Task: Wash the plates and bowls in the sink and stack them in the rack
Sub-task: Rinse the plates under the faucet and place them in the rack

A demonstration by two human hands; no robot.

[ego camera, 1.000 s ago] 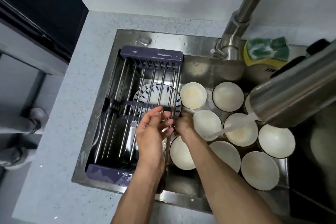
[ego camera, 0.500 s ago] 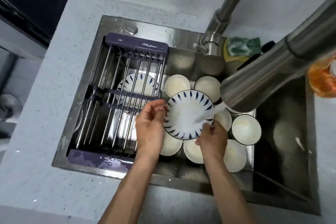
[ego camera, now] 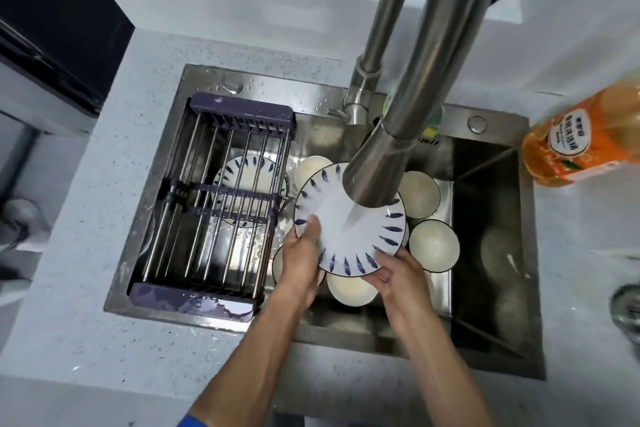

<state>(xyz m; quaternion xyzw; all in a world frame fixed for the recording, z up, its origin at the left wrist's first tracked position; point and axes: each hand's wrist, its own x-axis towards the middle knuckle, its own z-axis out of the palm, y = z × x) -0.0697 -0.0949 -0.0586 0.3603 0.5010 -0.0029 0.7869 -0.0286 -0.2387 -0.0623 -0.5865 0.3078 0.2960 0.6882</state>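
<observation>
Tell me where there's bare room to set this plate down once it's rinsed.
The rack bars carry nothing on top; a second plate lies beneath them. The right basin is largely bare. Under the held plate, gripped by the left hand and right hand, the bowls crowd the sink floor.

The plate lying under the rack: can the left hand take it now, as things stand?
Probably not. The left hand grips the rinsed plate, and the rack bars cover the plate below.
</observation>
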